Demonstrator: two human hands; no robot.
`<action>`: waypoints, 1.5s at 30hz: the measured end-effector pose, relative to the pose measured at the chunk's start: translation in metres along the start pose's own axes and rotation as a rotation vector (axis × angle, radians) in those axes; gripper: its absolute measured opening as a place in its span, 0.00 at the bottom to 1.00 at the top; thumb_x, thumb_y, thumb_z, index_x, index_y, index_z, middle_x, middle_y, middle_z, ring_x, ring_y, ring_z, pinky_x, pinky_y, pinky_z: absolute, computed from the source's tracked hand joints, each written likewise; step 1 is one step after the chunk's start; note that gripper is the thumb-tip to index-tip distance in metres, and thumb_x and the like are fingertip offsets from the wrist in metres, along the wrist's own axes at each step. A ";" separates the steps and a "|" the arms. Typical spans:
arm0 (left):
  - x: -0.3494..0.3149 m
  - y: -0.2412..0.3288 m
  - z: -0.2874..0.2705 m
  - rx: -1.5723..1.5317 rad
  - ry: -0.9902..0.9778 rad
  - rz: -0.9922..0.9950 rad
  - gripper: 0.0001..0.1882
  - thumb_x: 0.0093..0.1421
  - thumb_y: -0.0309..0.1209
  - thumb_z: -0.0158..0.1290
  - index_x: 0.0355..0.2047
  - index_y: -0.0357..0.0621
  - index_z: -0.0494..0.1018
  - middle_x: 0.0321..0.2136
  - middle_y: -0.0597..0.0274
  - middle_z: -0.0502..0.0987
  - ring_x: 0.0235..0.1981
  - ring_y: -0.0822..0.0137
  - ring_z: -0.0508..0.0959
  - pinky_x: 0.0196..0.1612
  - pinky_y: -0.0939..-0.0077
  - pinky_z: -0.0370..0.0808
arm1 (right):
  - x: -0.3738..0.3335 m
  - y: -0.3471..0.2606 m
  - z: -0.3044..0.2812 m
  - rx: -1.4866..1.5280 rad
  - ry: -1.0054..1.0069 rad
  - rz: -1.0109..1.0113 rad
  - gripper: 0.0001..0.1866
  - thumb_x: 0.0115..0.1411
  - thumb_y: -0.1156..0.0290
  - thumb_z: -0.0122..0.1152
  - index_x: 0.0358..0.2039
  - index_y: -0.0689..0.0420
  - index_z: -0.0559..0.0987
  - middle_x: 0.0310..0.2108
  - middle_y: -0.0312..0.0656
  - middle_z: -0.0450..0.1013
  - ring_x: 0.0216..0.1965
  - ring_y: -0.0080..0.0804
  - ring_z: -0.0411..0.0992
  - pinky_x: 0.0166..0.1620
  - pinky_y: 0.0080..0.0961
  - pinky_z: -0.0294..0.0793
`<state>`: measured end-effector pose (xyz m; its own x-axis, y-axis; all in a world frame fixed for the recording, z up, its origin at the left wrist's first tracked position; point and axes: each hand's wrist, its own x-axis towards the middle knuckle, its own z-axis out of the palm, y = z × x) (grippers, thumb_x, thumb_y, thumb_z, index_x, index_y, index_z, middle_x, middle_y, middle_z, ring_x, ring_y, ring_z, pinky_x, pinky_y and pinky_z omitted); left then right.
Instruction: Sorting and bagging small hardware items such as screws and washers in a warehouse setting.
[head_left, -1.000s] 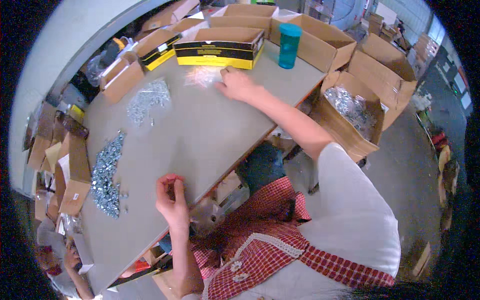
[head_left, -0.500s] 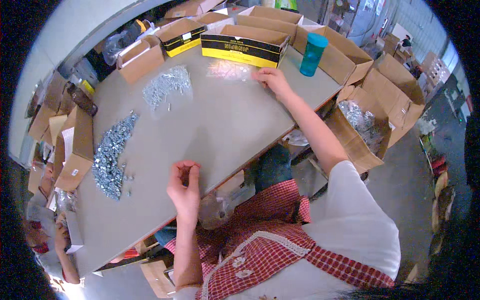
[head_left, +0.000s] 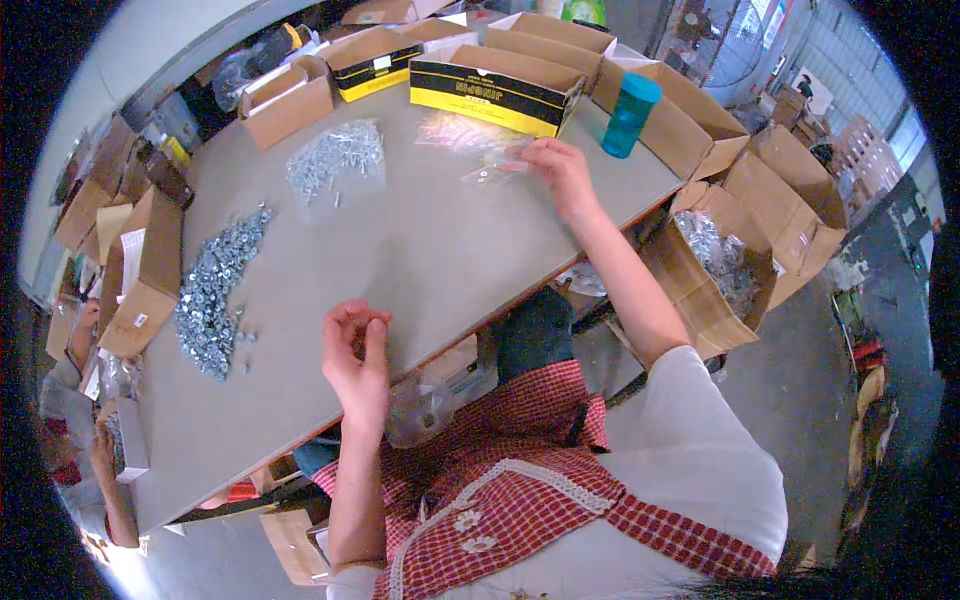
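Plastic packet (head_left: 488, 175) now sits nearer, apparently freed from the far pile (head_left: 450, 133), our right hand (head_left: 563, 173) pinching it; our left hand (head_left: 357, 368) curls, contents we can't tell.

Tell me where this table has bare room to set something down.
One bare patch of table lies between the heap of metal pieces and the left hand; a wider one between that hand and the clear packets. The far side is crowded with boxes and the teal bottle.
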<state>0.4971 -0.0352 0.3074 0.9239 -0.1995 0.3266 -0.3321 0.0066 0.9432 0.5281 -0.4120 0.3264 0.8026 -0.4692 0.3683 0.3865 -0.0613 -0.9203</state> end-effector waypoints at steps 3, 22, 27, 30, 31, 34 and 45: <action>0.003 -0.002 -0.003 0.018 0.002 -0.015 0.12 0.63 0.21 0.50 0.47 0.38 0.67 0.35 0.57 0.79 0.39 0.70 0.79 0.43 0.78 0.74 | -0.007 -0.008 0.013 0.222 -0.075 0.123 0.05 0.57 0.73 0.60 0.29 0.61 0.78 0.34 0.42 0.78 0.39 0.34 0.78 0.48 0.28 0.74; -0.001 0.014 0.016 0.023 -0.266 0.002 0.11 0.65 0.32 0.55 0.39 0.34 0.76 0.32 0.65 0.77 0.33 0.71 0.72 0.37 0.77 0.71 | -0.142 -0.070 0.097 -0.395 -0.553 -0.465 0.11 0.63 0.63 0.58 0.37 0.57 0.71 0.29 0.43 0.71 0.36 0.48 0.72 0.39 0.41 0.71; -0.011 0.023 0.013 0.173 -0.206 0.090 0.09 0.63 0.31 0.56 0.35 0.36 0.78 0.32 0.64 0.78 0.33 0.71 0.74 0.38 0.76 0.73 | -0.145 -0.066 0.110 -0.480 -0.526 -0.311 0.08 0.59 0.66 0.61 0.32 0.55 0.73 0.26 0.42 0.73 0.32 0.48 0.72 0.34 0.43 0.69; -0.019 0.065 0.021 0.318 -0.176 0.268 0.10 0.64 0.31 0.56 0.30 0.37 0.76 0.29 0.63 0.77 0.30 0.69 0.74 0.36 0.74 0.73 | -0.146 -0.064 0.116 -0.630 -0.599 -0.445 0.07 0.57 0.67 0.62 0.31 0.55 0.74 0.25 0.42 0.73 0.30 0.50 0.71 0.33 0.45 0.68; -0.022 0.076 0.021 0.385 -0.199 0.346 0.13 0.66 0.32 0.55 0.26 0.37 0.73 0.25 0.63 0.75 0.27 0.68 0.74 0.35 0.71 0.73 | -0.146 -0.064 0.116 -0.572 -0.625 -0.431 0.07 0.58 0.67 0.62 0.32 0.55 0.75 0.26 0.42 0.74 0.30 0.49 0.72 0.33 0.43 0.69; -0.029 0.084 0.017 0.237 -0.181 0.008 0.16 0.65 0.32 0.57 0.22 0.38 0.69 0.26 0.63 0.74 0.28 0.70 0.73 0.38 0.73 0.74 | -0.145 -0.065 0.113 -0.366 -0.686 -0.378 0.10 0.58 0.66 0.64 0.34 0.57 0.76 0.27 0.41 0.75 0.30 0.42 0.74 0.33 0.37 0.71; -0.029 0.081 0.001 0.094 -0.193 -0.067 0.15 0.64 0.32 0.58 0.23 0.40 0.71 0.22 0.67 0.72 0.27 0.73 0.69 0.34 0.80 0.68 | -0.165 -0.064 0.117 0.141 -0.911 0.159 0.12 0.58 0.67 0.66 0.34 0.62 0.75 0.26 0.37 0.75 0.26 0.22 0.73 0.32 0.23 0.72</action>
<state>0.4435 -0.0299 0.3748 0.8940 -0.3803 0.2369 -0.2955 -0.1029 0.9498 0.4243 -0.2277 0.3402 0.8746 0.4120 0.2555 0.2448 0.0796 -0.9663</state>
